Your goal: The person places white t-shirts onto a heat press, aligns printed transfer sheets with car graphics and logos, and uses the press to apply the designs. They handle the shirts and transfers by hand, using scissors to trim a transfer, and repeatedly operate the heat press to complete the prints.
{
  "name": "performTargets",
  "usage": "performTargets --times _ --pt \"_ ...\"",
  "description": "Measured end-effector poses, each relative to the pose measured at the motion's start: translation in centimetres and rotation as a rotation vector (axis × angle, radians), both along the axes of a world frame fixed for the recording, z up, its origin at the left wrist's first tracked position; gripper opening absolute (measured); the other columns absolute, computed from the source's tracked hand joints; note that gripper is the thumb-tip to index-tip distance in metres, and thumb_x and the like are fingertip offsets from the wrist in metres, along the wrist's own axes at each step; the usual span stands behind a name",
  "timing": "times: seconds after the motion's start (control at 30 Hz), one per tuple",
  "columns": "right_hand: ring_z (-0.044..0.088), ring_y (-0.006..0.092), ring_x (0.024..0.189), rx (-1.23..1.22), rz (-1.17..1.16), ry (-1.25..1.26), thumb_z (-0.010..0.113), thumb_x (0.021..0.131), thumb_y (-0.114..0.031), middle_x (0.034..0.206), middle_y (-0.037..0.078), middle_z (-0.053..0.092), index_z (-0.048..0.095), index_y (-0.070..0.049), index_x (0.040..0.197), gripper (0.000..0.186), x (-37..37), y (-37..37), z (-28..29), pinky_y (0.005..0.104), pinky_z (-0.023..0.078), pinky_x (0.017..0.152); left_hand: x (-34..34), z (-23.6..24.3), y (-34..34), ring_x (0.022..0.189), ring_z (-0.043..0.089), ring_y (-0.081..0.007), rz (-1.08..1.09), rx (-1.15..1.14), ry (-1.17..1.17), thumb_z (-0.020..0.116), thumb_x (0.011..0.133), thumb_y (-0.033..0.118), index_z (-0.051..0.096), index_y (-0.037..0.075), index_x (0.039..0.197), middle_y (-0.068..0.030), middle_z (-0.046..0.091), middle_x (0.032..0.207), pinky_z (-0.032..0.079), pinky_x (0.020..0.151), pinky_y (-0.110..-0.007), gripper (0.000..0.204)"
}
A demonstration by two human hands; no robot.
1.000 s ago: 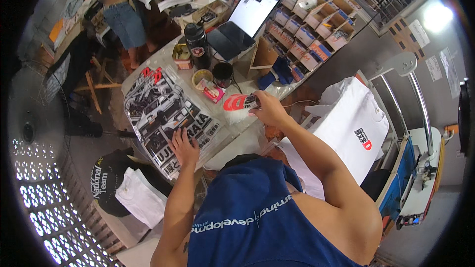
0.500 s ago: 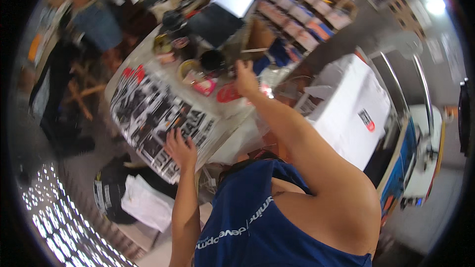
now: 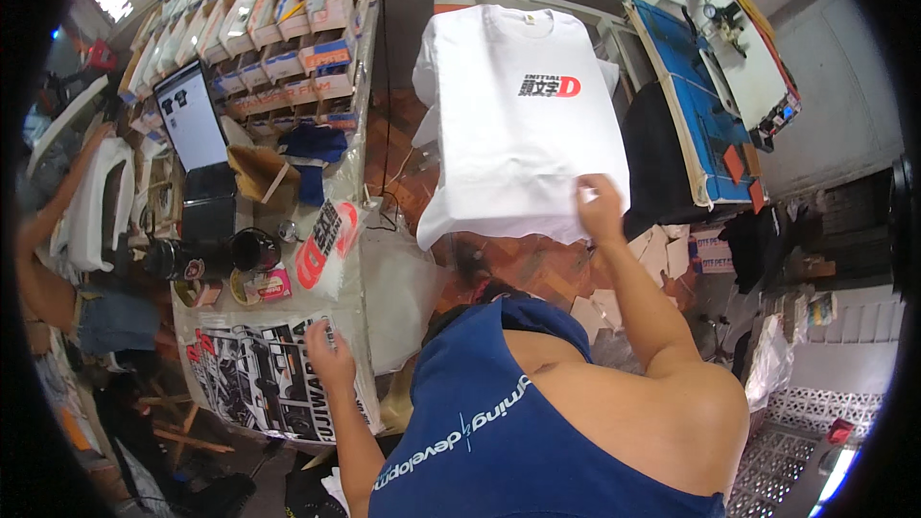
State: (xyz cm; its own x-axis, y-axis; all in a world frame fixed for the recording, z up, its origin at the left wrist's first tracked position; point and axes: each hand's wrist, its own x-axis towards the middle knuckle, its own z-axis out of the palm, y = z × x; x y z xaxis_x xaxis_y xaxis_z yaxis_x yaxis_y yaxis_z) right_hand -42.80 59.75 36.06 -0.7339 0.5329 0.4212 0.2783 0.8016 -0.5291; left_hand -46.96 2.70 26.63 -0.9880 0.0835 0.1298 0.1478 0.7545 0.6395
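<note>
A white T-shirt [image 3: 508, 125] with a small black and red chest print lies spread at the upper middle, neckline away from me. My right hand [image 3: 602, 209] is at its near right part, fingers curled and slightly blurred; whether they pinch the cloth does not show clearly. My left hand [image 3: 333, 357] is over the right edge of a large black, white and red printed sheet [image 3: 254, 379] on the table, fingers apart and partly bent. Beyond that hand lies a smaller clear film with a red and black print [image 3: 329, 245].
A laptop [image 3: 197, 125], a dark mug [image 3: 254, 247] and a tape roll [image 3: 245, 285] stand on the left table. Behind rises a rack of cardboard boxes [image 3: 288, 62]. A heat press with a blue bed [image 3: 691, 101] is at right. Another person's arm [image 3: 48, 211] shows far left.
My view has turned right, bringing the T-shirt into the upper middle. My right hand has left the table for the shirt. My left hand has shifted along the printed sheet.
</note>
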Motion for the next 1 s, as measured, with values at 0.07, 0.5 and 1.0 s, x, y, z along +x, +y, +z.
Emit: performTargets --times 0.07,0.5,1.0 --pt "0.07 0.0309 0.089 0.03 -0.3 0.028 0.071 0.091 -0.016 0.091 0.014 0.071 0.073 -0.004 0.096 0.014 2.0 6.4 -0.9 0.04 0.055 0.082 -3.0 0.3 4.7 0.114 0.064 -0.038 -0.108 0.241 -0.174 0.067 0.091 0.007 0.068 -0.003 0.118 -0.021 0.067 0.12 0.049 0.102 -0.04 0.029" --pt "0.067 0.0261 0.118 -1.704 -0.044 -0.259 0.049 0.109 -0.048 0.134 0.014 0.068 0.059 0.0 0.141 0.059 5.2 20.9 -7.5 0.0408 0.053 0.101 -17.2 -4.4 26.2 0.128 0.06 -0.0248 -0.17 0.856 -1.065 0.063 0.106 0.036 0.055 0.0 0.145 -0.0117 0.066 0.138 0.045 0.11 -0.037 0.053" --pt "0.066 0.0149 0.072 -1.468 0.011 -0.34 0.08 0.089 -0.024 0.083 0.004 0.073 0.075 -0.001 0.093 0.024 16.6 17.2 5.5 0.0306 0.053 0.068 -10.4 3.0 16.5 0.11 0.07 -0.0348 -0.322 1.256 -1.22 0.067 0.094 0.033 0.061 -0.001 0.137 -0.0207 0.068 0.128 0.056 0.099 -0.047 0.055"
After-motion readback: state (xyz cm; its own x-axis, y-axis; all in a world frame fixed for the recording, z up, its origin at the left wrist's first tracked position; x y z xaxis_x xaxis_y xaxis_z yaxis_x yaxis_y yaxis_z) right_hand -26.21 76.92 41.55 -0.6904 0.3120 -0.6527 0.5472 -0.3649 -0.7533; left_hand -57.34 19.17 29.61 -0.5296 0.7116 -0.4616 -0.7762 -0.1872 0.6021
